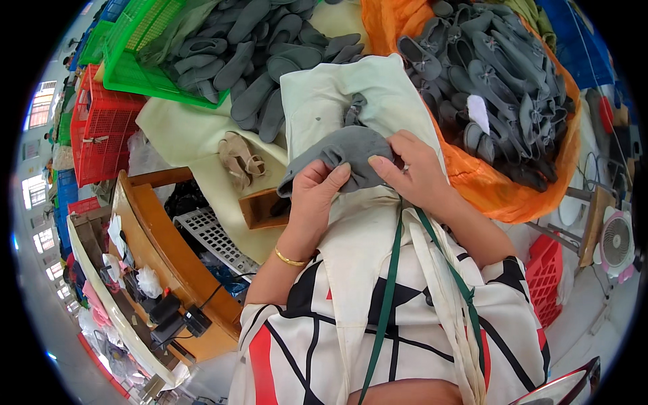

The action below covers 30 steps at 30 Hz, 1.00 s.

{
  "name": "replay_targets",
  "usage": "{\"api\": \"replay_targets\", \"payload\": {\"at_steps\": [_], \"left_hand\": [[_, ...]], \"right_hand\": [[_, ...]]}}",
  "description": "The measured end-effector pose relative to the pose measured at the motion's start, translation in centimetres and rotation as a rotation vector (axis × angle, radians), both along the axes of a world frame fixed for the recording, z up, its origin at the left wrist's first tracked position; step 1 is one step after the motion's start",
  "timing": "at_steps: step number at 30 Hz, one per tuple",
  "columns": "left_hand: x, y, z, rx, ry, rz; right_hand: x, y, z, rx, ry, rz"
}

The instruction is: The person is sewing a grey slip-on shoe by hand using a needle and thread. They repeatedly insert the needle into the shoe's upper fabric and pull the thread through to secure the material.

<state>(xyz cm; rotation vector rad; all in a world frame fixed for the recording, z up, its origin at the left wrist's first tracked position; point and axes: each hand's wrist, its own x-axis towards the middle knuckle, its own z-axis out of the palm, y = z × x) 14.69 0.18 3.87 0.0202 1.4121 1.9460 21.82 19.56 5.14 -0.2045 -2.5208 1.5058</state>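
Note:
A grey fabric shoe point(347, 150) lies across my lap, bent and partly turned so that its opening is hard to make out. My left hand point(316, 185) grips its near left side, thumb pressed on the grey fabric. On the other side my right hand point(417, 172) pinches the right end between thumb and fingers. Beneath the shoe, a pale cloth point(307, 101) covers my lap. Just beyond the shoe, a small dark grey piece point(354, 108) shows on this cloth; I cannot tell what it is.
Grey shoes point(233, 64) heap up beside a green crate point(158, 79) at the far left. An orange sack point(486, 196) at the right holds many more. Beige sandals point(237, 158) rest near a wooden box point(260, 210). A wooden table point(179, 250) stands left, a fan point(615, 243) right.

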Motion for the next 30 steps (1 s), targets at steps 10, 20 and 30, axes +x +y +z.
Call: {"api": "replay_targets", "payload": {"at_steps": [10, 20, 30], "left_hand": [[-1.0, -1.2, -1.2, -0.213, 0.156, -0.104], [-1.7, 5.4, 0.0, -0.42, 1.046, -0.252], [-3.1, 6.3, -3.7, -0.383, 0.762, -0.265]], "right_hand": [[-0.1, 0.9, -1.2, -0.24, -0.257, 0.01], [2.7, 6.0, -4.8, -0.557, -0.187, -0.248], [4.2, 28.0, -1.3, -1.169, 0.578, -0.965]]}}
